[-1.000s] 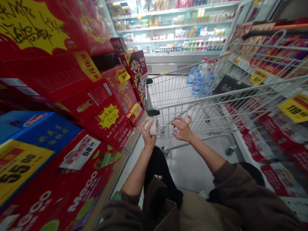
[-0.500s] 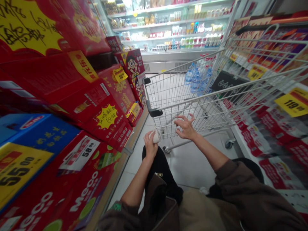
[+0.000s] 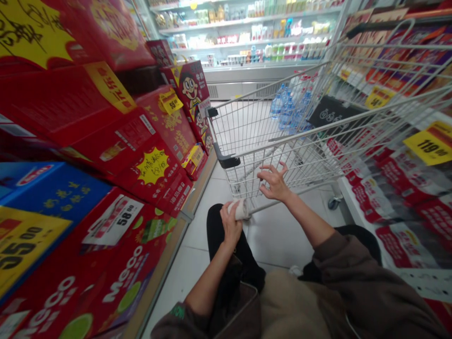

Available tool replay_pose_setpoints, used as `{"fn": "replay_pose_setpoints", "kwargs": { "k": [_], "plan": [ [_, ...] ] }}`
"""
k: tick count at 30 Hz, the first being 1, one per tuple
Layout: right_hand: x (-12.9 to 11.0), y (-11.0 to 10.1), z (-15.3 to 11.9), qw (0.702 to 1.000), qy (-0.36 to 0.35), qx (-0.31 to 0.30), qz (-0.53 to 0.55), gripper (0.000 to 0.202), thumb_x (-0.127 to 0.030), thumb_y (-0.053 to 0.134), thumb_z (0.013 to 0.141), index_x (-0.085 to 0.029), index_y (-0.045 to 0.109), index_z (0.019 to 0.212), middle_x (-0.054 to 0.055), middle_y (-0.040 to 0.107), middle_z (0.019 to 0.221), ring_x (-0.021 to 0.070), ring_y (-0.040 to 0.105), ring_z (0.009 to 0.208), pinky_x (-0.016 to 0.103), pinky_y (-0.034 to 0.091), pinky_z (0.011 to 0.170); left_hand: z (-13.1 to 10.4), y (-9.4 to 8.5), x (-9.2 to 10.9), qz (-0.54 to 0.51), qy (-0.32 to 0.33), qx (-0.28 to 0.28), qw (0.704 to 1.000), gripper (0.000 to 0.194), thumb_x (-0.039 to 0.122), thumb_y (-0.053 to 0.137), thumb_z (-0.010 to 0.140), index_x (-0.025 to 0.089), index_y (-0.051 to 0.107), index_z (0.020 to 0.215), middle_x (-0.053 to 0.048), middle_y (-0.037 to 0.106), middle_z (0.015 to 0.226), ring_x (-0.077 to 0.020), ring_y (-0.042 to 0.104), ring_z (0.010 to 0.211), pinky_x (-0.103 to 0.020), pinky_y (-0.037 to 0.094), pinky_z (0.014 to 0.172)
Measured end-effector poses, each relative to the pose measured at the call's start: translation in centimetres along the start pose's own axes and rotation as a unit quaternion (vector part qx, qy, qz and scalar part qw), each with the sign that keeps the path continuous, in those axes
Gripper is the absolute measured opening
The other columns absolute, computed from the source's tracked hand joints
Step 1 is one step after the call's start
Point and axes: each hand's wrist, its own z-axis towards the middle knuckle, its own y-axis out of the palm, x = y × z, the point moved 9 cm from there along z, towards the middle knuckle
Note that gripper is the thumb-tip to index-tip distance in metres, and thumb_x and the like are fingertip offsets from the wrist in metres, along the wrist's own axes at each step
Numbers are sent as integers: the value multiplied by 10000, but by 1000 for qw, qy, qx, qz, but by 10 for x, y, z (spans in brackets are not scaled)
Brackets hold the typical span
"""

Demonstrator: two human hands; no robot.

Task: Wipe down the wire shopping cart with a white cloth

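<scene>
My left hand (image 3: 232, 226) is closed around a white cloth (image 3: 241, 210), low at the front corner of a wire shopping cart (image 3: 247, 161). The cloth lies against the end of the cart's lower frame bar (image 3: 271, 203), hiding part of it and most of the front wheel. Higher up, my right hand (image 3: 274, 183) has its thumb and forefinger curled at the cart's side wires, while another finger sticks up. Its fingertips appear to grip a wire. The cart stands at an angle before my bent knees.
Stacked red drink cartons (image 3: 127, 263) and a blue box (image 3: 52, 188) line the left side. On the right are shelves of wrapped red-and-white packs (image 3: 370, 197) with yellow price tags (image 3: 432, 142). Blue-tinted water bottles (image 3: 282, 106) stand beyond the cart, before a lit chiller (image 3: 247, 70).
My left hand has moved right and slightly down with the cloth, onto the end of the lower bar. My right hand stays at the same part of the cart's side.
</scene>
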Motion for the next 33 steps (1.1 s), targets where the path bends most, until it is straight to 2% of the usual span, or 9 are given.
{"fn": "replay_pose_setpoints", "kwargs": {
  "k": [3,8,10,12,13,18,26,29,33],
  "plan": [
    [2,-2,-3,1000,2,-11,2,226,-230,539,715,-256,608,928,-31,736,783,292,632,1179,565,75,1140,-6,-4,-18,-23,-80,71,994,586,49,552,774,224,640,1325,-130,534,1304,-309,535,1240,-509,470,1108],
    [3,-8,-6,1000,8,2,-1,219,-238,519,717,-241,620,912,-24,692,705,270,649,1047,553,120,1105,-13,26,-6,-62,1,-52,997,573,11,547,693,218,681,1210,-112,541,1278,-293,551,1223,-486,484,1096],
    [3,-10,-8,1000,7,7,2,219,-231,514,720,-240,624,908,-25,687,692,254,649,994,548,128,1100,-10,14,-18,-65,-28,-13,997,527,30,544,723,210,669,1202,-106,541,1243,-280,570,1183,-476,495,1081],
    [3,-11,-10,1000,7,4,4,216,-230,515,724,-241,629,907,-24,690,691,248,645,980,544,131,1100,0,-10,-36,-65,-91,76,991,485,68,547,762,190,636,1223,-108,531,1219,-274,582,1152,-479,499,1077],
    [3,-12,-11,1000,8,1,5,211,-232,519,725,-242,631,904,-23,695,697,249,643,988,542,131,1100,7,-17,-41,-69,-104,97,987,481,81,547,770,184,623,1234,-110,528,1221,-273,583,1157,-482,495,1086],
    [1,-17,-16,1000,-2,4,6,174,-227,537,716,-237,623,867,-32,706,717,254,648,1051,520,116,1108,53,-6,-25,-120,-6,-16,993,541,54,549,704,198,649,1215,-97,576,1254,-264,570,1259,-456,481,1137],
    [-7,-26,-28,998,-28,48,16,181,-220,535,725,-239,631,877,-40,689,697,226,665,937,513,142,1121,98,2,-47,-122,-38,19,992,622,44,581,602,185,677,1200,-95,609,1208,-293,584,1233,-498,487,1127],
    [-9,-28,-32,998,-27,49,13,172,-220,531,741,-241,633,877,-35,703,706,227,667,928,518,154,1123,91,1,-50,-130,-48,30,990,597,35,538,586,170,680,1150,-91,632,1158,-263,629,1164,-451,521,1093],
    [-16,-34,-37,998,-43,54,9,163,-210,534,751,-245,628,880,-18,733,752,234,674,925,531,164,1114,64,-8,-46,-141,-45,41,988,516,63,518,652,187,681,1126,-82,650,1162,-243,647,1164,-419,535,1075]
  ]
}}
